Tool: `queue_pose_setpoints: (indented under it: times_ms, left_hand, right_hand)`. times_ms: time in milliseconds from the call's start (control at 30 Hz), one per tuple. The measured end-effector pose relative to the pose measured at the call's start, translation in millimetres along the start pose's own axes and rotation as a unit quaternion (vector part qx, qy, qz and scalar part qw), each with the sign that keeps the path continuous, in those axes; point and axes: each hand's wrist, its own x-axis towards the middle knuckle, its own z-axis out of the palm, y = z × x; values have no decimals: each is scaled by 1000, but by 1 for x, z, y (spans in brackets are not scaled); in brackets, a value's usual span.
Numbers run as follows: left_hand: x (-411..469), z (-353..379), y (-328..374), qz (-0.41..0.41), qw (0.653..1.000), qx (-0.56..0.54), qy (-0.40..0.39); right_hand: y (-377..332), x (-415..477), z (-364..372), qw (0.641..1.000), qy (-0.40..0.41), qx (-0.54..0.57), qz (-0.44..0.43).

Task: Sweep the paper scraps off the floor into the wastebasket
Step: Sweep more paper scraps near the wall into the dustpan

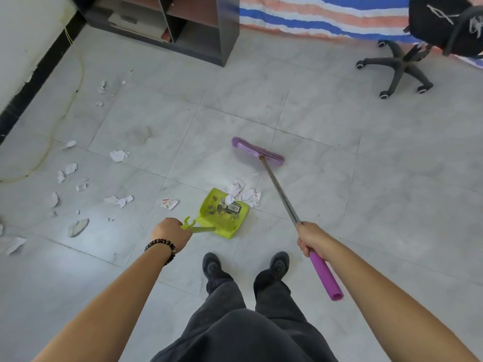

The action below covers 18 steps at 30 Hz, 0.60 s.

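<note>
Left grip (171, 232) is clamped round the green handle (202, 229) of the dustpan (227, 232), and right grip (312, 239) is clamped round the broom shaft (279, 189) just above its purple sleeve (325, 275). Pale grey marbled floor tiles (339, 205) with thin seams and dull smudges fill the room, edged at left by a black skirting (34, 79) under a white wall, with a thin yellow cord (75, 74) trailing along it. At the far side stand a dark shelf unit (198, 27) and a blue, orange and white striped cloth (324, 17). One office chair (400, 64) stands at right, with four castors showing. One purple broom head (257, 152) lies beyond a small heap of paper scraps (245, 193) at the mouth of the one dustpan, which already holds a crumpled scrap, a dark printed packet (233, 207) and dirt. More than a dozen loose scraps (119, 155) lie scattered to the left, one a red-printed slip (169, 204) just beside the dustpan. One bead bracelet (162, 246) circles the left wrist; two dark shoes (212, 263) stand behind the pan
</note>
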Motion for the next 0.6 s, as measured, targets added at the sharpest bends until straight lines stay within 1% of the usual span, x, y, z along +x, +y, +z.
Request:
queue_pose_setpoints:
  times_ms: [67, 133, 200, 267, 333, 367, 400, 500, 600]
  left_hand:
    - [-1, 0, 2, 10, 1000, 15, 13]
    - [-3, 0, 1, 28, 999, 30, 30]
    - [-2, 2, -4, 40, 997, 37, 54]
    - [-2, 5, -8, 52, 995, 43, 69]
    - [-3, 6, -11, 60, 995, 41, 67]
    - [-4, 7, -12, 64, 995, 40, 64]
    - [-3, 7, -12, 66, 995, 39, 61]
    - [0, 5, -7, 71, 995, 36, 58]
    - [4, 1, 0, 78, 994, 46, 55]
  right_hand:
    - [-20, 5, 13, 1000, -22, 16, 15]
    - [-34, 9, 26, 996, -43, 61, 47]
    - [-41, 15, 40, 996, -35, 68, 56]
    - [-41, 16, 52, 999, -1, 11, 42]
    - [-36, 6, 64, 995, 24, -90, 21]
    - [-32, -1, 70, 992, 22, -121, 15]
    - [-29, -9, 75, 992, 10, -128, 15]
    - [-21, -29, 86, 995, -51, -67, 45]
    - [-18, -60, 79, 981, -141, 73, 115]
